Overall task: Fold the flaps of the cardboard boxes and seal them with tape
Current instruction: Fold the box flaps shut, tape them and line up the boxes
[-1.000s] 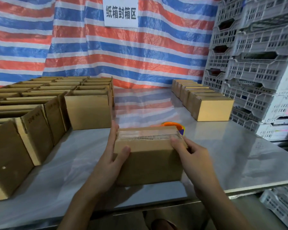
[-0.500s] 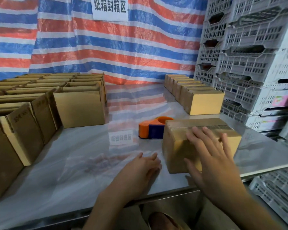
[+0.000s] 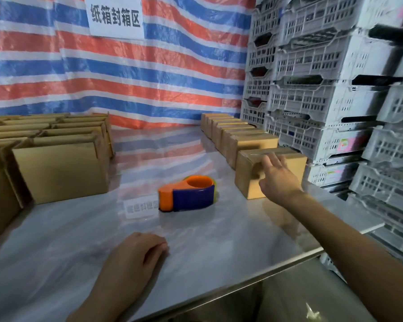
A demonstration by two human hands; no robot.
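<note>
The taped box (image 3: 246,180) sits at the near end of the finished row, right under the fingers (image 3: 273,160) of the right hand (image 3: 278,180). They're spread and fairly straight, lying flat on its front and top edge, not gripping anything (a bit blurry, though). There's a strip of clear tape along the top seam, so I'd call this one done, just being lined up.

Just past the fingertips, the row of sealed boxes (image 3: 242,135) runs away toward the striped tarp (image 3: 149,77), six or so, touching end to end. The grey crates (image 3: 323,101) are stacked just beyond that row.

Off to the thumb side, the orange and blue tape dispenser (image 3: 187,194) lies on the worktop (image 3: 219,240), with nobody touching it. The left hand (image 3: 135,254) rests knuckles-up near the front edge, fingers loosely curled, holding nothing.

Well beyond that hand is the big batch of unsealed boxes (image 3: 61,168), with flaps up and no tape I can see. So I reckon there are far more left than done. Next up is probably grabbing one of those.
</note>
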